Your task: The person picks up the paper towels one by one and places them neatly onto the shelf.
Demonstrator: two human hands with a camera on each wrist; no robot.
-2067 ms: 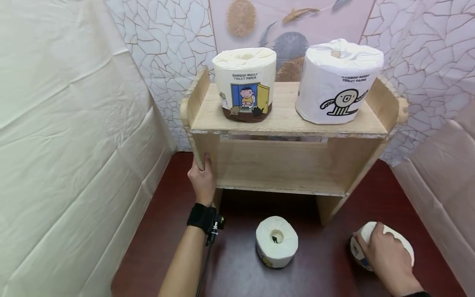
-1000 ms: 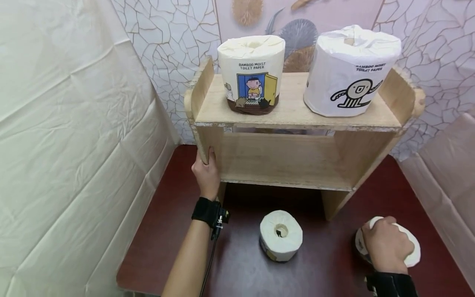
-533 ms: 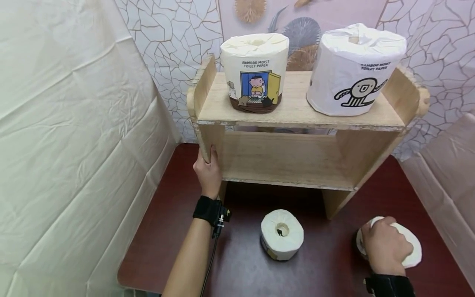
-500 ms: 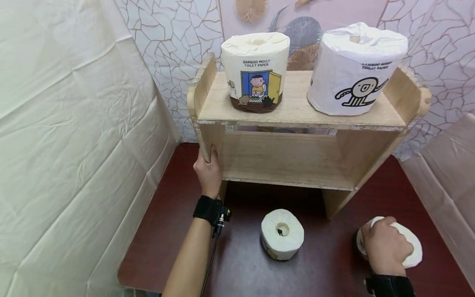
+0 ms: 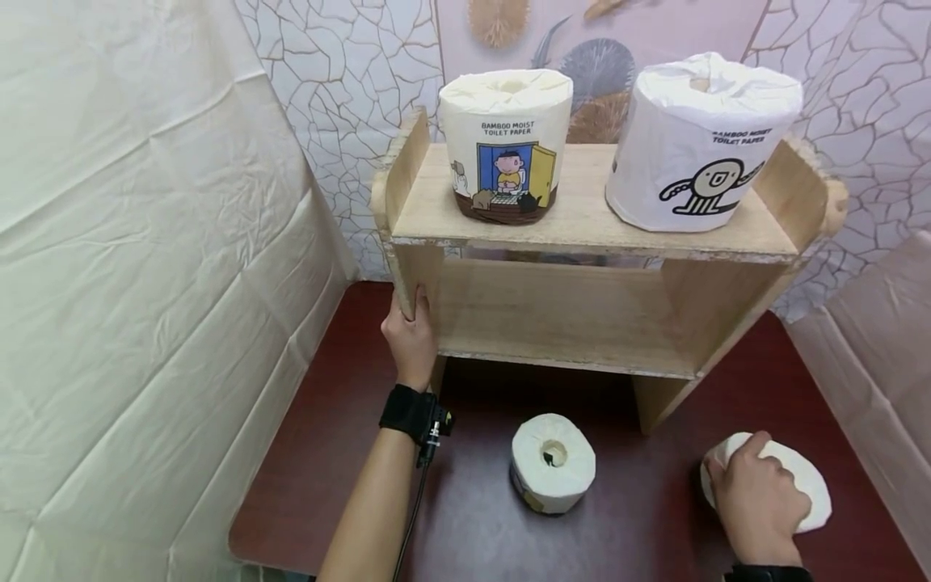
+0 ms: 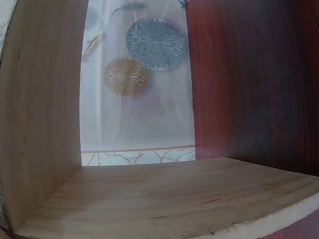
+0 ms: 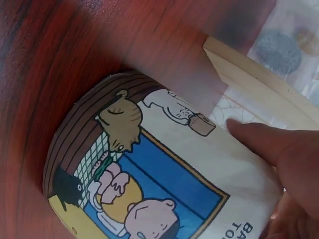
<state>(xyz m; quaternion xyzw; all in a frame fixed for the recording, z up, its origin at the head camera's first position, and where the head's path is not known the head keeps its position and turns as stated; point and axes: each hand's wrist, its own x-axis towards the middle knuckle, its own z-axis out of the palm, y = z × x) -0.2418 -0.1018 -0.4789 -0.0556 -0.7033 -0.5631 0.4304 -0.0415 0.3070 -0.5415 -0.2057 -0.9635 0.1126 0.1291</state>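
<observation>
In the head view my left hand (image 5: 410,339) grips the front edge of the left side panel of a wooden shelf (image 5: 560,319), below its top board. Inside the left wrist view are the shelf's bare boards (image 6: 134,199); that hand is nearly out of frame. At the lower right, my right hand (image 5: 760,497) holds a wrapped toilet paper roll (image 5: 803,477) standing on the table. In the right wrist view, the thumb lies along the cartoon-printed wrapper (image 7: 164,159). A second toilet paper roll (image 5: 553,465) stands on the table before the shelf.
On the top board stand a cream toilet paper roll (image 5: 505,149) at left and a white toilet paper roll (image 5: 701,149) at right. Beneath everything is a dark red table (image 5: 313,477). Pale cloth walls (image 5: 167,283) rise at both sides.
The head view has shifted slightly. My right wrist has turned from slanting in at the lower right to a more upright line, the hand staying on its roll. My left hand keeps its grip.
</observation>
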